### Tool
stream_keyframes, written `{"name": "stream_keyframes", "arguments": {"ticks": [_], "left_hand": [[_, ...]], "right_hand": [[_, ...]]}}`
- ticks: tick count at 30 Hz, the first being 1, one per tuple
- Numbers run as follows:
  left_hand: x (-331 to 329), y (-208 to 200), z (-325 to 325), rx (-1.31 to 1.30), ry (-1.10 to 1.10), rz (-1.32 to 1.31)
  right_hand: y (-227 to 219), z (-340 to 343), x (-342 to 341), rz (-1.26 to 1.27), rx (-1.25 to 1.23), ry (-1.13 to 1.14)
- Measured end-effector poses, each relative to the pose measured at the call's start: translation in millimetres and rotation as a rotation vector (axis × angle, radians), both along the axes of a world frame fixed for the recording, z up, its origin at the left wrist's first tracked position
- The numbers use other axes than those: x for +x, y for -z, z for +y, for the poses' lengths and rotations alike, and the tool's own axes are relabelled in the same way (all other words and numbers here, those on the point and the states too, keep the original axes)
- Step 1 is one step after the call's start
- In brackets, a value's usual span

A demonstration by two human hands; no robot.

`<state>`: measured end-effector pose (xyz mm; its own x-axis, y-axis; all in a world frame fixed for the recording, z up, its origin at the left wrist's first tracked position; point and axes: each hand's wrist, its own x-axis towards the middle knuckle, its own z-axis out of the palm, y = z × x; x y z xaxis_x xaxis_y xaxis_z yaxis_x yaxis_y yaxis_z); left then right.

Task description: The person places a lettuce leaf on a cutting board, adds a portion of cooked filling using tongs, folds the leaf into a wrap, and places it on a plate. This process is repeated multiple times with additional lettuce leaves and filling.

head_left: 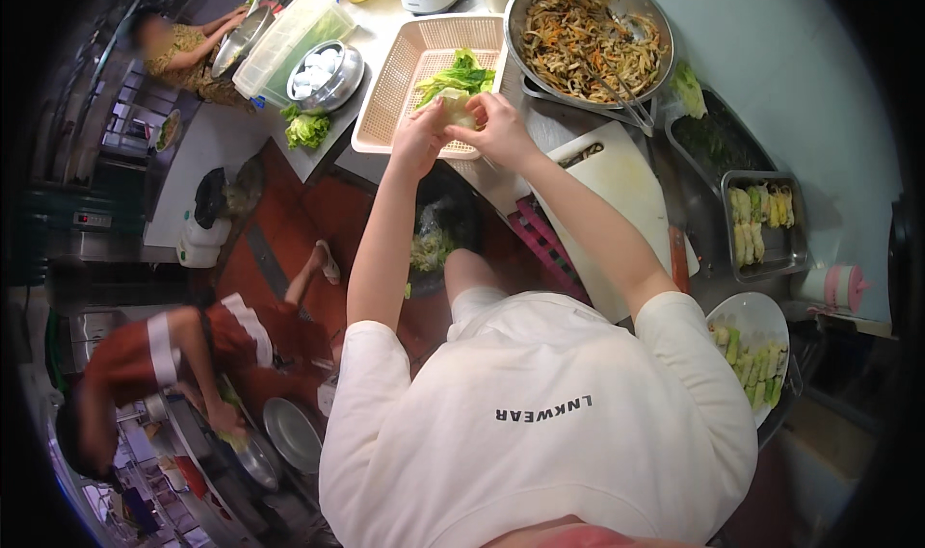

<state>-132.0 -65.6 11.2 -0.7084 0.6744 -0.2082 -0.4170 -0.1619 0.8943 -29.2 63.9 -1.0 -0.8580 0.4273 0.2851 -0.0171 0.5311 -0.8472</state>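
Note:
My left hand [420,142] and my right hand [501,134] meet over the near end of a pale pink plastic basket [385,76]. Between their closed fingertips is a pale, thin vegetable leaf [459,111], partly hidden by the fingers. Just beyond it, green leaves [466,70] lie in the basket. A large metal bowl [516,20] stands right of the basket, full of shredded cooked filling [588,42]; metal tongs [631,107] rest over its near rim.
A white cutting board [631,216] and wooden-handled knife [679,259] lie by my right arm. Leaf rolls [747,245] fill part of a metal tray [792,254]; more sit on a white plate [756,305]. Eggs [316,70] fill a metal bowl at left. Two co-workers [193,52] work leftward.

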Motion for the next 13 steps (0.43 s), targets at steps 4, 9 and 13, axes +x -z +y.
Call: {"name": "stream_keyframes", "arguments": {"ticks": [4, 9, 13], "left_hand": [[-2.6, -1.1, -8.9, 0.001, 0.043, 0.069], [-16.6, 1.9, -27.5, -0.082, 0.084, 0.093], [-12.8, -6.9, -21.2, -0.053, 0.063, 0.036]], "right_hand": [[26.3, 11.8, -17.2, 0.051, -0.442, -0.246], [25.6, 31.4, -10.1, -0.044, -0.734, -0.484], [22.6, 30.4, -19.4, -0.021, -0.746, -0.393]]}}
